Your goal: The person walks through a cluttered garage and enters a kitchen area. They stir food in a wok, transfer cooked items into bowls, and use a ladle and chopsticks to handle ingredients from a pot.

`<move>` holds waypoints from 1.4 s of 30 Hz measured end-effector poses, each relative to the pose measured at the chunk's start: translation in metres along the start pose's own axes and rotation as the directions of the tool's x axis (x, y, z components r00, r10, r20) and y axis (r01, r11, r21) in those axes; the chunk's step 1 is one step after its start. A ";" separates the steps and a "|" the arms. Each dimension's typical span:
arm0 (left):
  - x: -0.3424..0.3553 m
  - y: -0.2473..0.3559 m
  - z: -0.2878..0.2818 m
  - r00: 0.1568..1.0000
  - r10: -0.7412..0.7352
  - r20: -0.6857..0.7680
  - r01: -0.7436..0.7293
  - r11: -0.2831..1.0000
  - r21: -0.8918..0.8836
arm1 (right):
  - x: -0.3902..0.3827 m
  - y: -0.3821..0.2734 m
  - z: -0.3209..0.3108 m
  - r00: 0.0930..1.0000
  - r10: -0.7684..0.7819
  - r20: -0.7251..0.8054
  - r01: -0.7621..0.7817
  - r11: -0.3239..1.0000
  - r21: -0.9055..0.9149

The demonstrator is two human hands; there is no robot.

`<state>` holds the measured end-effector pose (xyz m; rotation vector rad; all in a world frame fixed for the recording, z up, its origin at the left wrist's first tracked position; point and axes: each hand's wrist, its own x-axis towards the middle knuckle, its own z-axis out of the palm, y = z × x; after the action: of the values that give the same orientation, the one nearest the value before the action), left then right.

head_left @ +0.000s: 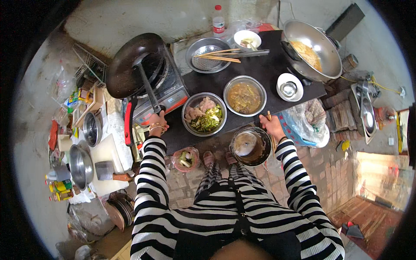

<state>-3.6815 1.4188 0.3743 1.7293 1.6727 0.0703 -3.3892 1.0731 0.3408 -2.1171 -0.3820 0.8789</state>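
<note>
My left hand (158, 124) is closed round the end of a long-handled spatula (149, 86). The spatula's head rests inside a black wok (123, 69), tilted on a gas stove (171, 95). My right hand (272, 125) is closed on a pair of wooden chopsticks (273, 144), beside a small dark pot (263, 151) with brown residue inside. Whether that hand also grips the pot is hidden. Between my hands, on a dark table (199, 83), stand a steel bowl of raw meat and chopped greens (204, 115) and a steel bowl of brown soupy food (245, 96).
At the back are a steel colander (190, 56) with chopsticks across it and a white bowl (237, 39). A big steel wok (333, 65) holds yellowish food at the right. A cleaver (104, 170) lies on a cutting board (110, 188) at the left. A red-handled pan (129, 123) handle juts out.
</note>
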 end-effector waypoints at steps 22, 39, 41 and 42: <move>-0.088 -0.051 0.065 0.727 0.156 0.669 0.236 0.858 -0.456 | -0.012 -0.054 0.020 0.991 0.131 -0.030 -0.126 0.983 0.137; -0.242 -0.320 0.039 0.744 -0.041 0.667 -0.034 0.995 0.099 | -0.101 0.074 0.139 0.296 0.294 0.909 0.445 0.799 -0.403; -0.251 -0.337 -0.008 0.696 -0.094 0.712 0.165 0.986 -0.031 | -0.098 0.092 0.147 0.329 0.194 0.924 0.452 0.827 -0.334; -0.265 -0.351 -0.035 0.680 -0.114 0.724 0.306 0.942 -0.140 | -0.114 0.068 0.153 0.336 0.205 0.919 0.416 0.843 -0.340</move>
<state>-4.0387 1.1638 0.3324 1.1284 1.1882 -0.4337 -3.5798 1.0551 0.2732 -1.6888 -1.5393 2.1058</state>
